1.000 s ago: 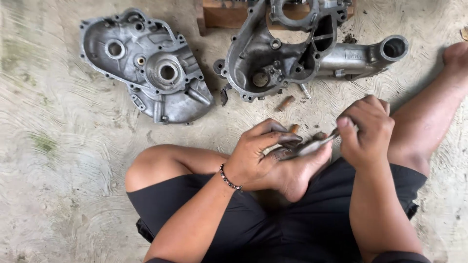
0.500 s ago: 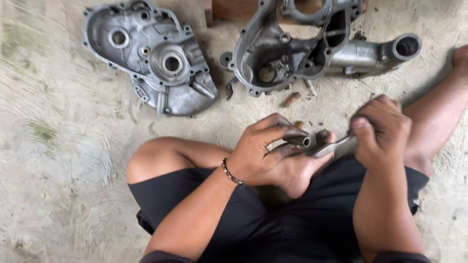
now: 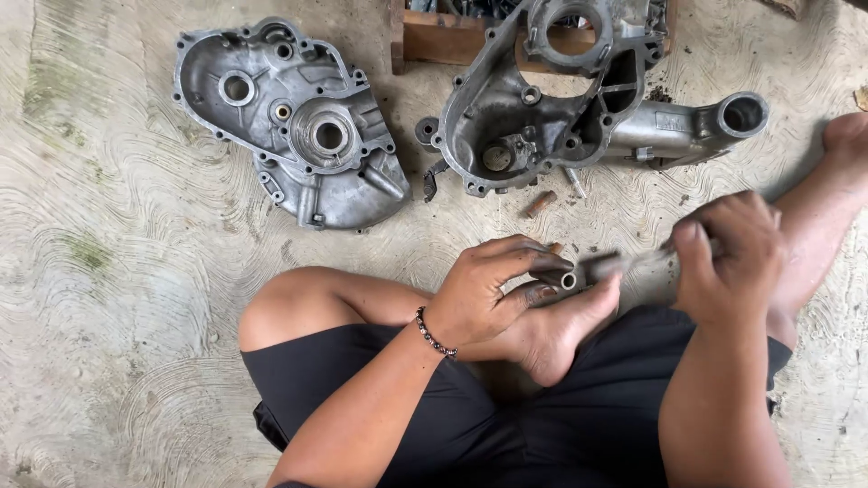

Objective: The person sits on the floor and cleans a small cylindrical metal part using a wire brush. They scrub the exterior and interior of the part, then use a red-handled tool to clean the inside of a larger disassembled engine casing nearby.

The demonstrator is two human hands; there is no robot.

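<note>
Metal tube (image 3: 568, 279) pinched in the left hand (image 3: 493, 289) above the foot (image 3: 561, 330); the right hand (image 3: 728, 258), gripping a blurred tool (image 3: 624, 263), has moved farther right. Beyond both hands lie two engine covers (image 3: 294, 122).

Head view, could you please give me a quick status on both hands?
Left hand pinches small grey metal tube. Right hand grips blurred metal tool at its mouth. Nothing between.
</note>
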